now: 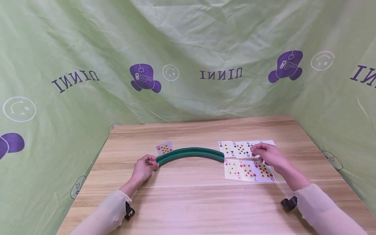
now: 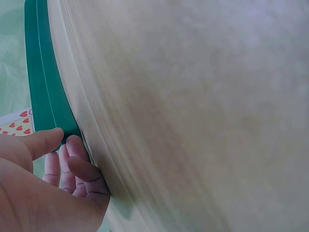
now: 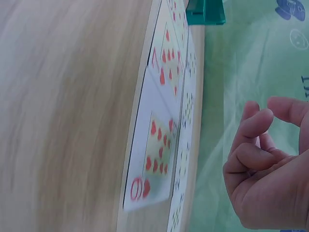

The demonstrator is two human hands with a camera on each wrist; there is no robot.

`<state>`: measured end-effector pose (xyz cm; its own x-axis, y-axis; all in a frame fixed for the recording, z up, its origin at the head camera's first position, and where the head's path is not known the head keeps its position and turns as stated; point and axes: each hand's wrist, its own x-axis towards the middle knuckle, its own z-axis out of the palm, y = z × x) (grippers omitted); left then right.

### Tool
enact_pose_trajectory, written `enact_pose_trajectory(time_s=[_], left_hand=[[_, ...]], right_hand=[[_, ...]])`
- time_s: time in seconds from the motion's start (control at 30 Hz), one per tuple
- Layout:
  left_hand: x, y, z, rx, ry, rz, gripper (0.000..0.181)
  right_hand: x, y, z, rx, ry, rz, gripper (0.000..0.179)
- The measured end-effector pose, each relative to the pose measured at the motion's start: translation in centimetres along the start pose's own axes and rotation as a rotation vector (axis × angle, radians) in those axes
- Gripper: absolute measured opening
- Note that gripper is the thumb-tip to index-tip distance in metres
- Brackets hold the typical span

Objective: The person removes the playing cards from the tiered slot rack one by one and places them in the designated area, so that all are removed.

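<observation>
In the head view, a green curved card holder [image 1: 191, 151] lies on the table. My left hand [image 1: 144, 169] pinches its left end, the thumb on the near top edge in the left wrist view. Behind that end, a hearts playing card [image 1: 164, 148] shows above the holder. My right hand [image 1: 268, 154] hovers over the right end of the back row of cards [image 1: 241, 149], covering part of them. Its thumb and index fingertips [image 3: 263, 118] come close together, other fingers loosely curled, with nothing seen between them.
A front row holds a five of diamonds [image 1: 232, 169], a seven of hearts [image 1: 247, 170] and a nine of hearts [image 1: 264, 171], overlapping. The holder's right end sits right beside both rows. A green printed cloth [image 1: 188, 104] hangs round the wooden table [image 1: 188, 202].
</observation>
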<state>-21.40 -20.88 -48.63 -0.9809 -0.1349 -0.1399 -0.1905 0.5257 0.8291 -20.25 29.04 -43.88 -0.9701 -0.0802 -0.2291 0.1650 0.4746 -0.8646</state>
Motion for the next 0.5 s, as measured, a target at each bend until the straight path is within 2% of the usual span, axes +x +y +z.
enact_pose_trajectory(time_s=[0.5], left_hand=[[0.1, -0.2, 0.1, 0.001, -0.003, 0.001, 0.027]], right_hand=[[1.4, -1.9, 3.0, 0.066, -0.015, -0.053, 0.039]])
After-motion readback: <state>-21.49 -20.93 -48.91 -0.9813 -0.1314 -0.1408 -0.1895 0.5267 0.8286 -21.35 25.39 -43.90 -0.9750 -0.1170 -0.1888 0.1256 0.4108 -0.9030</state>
